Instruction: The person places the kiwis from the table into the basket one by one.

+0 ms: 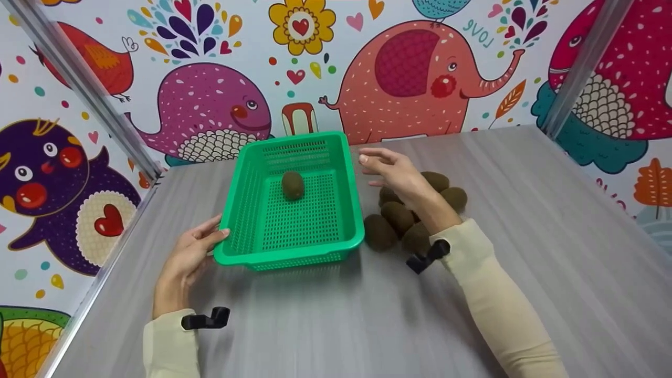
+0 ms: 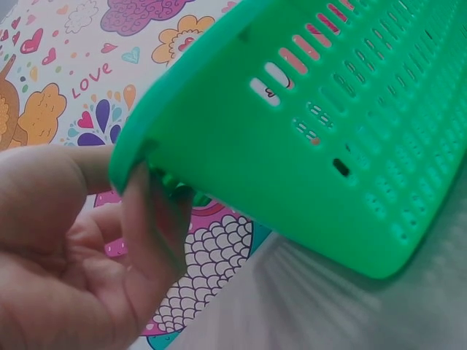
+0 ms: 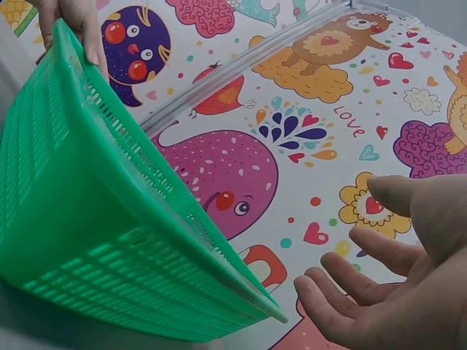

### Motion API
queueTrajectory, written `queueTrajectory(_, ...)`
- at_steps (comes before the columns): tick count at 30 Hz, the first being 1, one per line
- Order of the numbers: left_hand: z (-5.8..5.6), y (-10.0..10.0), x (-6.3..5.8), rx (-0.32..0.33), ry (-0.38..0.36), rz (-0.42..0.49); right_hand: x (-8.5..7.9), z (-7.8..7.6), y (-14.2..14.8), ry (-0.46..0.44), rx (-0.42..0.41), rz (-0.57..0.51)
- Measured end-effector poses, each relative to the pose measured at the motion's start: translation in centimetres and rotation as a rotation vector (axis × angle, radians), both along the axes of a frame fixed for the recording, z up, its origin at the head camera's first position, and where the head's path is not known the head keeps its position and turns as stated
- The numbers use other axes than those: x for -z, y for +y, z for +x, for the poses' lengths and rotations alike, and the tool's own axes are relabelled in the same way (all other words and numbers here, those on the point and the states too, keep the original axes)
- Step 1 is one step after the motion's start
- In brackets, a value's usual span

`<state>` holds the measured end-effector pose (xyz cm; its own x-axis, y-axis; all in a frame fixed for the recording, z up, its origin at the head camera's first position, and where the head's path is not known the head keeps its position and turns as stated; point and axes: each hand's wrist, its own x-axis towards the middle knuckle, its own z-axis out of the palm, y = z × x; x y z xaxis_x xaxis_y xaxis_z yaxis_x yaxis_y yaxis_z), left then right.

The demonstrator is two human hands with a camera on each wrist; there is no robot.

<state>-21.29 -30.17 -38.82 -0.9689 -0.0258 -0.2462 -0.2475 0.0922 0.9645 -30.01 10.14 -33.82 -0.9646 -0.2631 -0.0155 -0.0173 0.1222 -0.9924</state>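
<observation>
A green plastic basket (image 1: pixel 289 258) with slotted walls stands on the table, one brown kiwi (image 1: pixel 293 185) on its floor. My left hand (image 1: pixel 190 254) pinches the basket's left rim near the front corner; in the left wrist view the thumb and fingers (image 2: pixel 149 240) close round that rim. Just right of the basket, my right hand (image 1: pixel 396 176) hovers with fingers loosely extended and nothing in them. Beneath and beside it lies a cluster of several kiwis (image 1: pixel 380 232), partly hidden by the hand and forearm. The right wrist view shows the right hand's fingers (image 3: pixel 365 288) spread apart.
The grey wood-grain table (image 1: pixel 325 325) is bordered by walls printed with cartoon animals. Metal posts (image 1: pixel 89 79) rise at the back corners. A black strap mount (image 1: pixel 206 318) sits on the left wrist, another (image 1: pixel 428 256) on the right.
</observation>
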Motion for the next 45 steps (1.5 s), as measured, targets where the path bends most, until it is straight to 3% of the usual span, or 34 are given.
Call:
queueTrajectory(9,0.1,0.0,0.0,0.0,-0.004,0.018,1.3,0.9,3.1,0.051,0.048,0.097)
queueTrajectory(17,0.2,0.0,0.1,0.012,-0.005,0.003,2.3,0.8,6.1,0.036,0.106,0.14)
queueTrajectory(27,0.2,-0.3,0.0,0.016,0.0,0.004,2.6,-0.5,8.6,0.189,0.192,0.171)
queueTrajectory(40,0.1,0.0,-0.2,0.008,0.003,0.013,4.7,-2.4,12.7,0.084,0.15,0.125)
queueTrajectory(45,0.1,0.0,-0.1,0.009,0.007,0.009,5.7,-3.2,13.2,0.126,0.203,0.128)
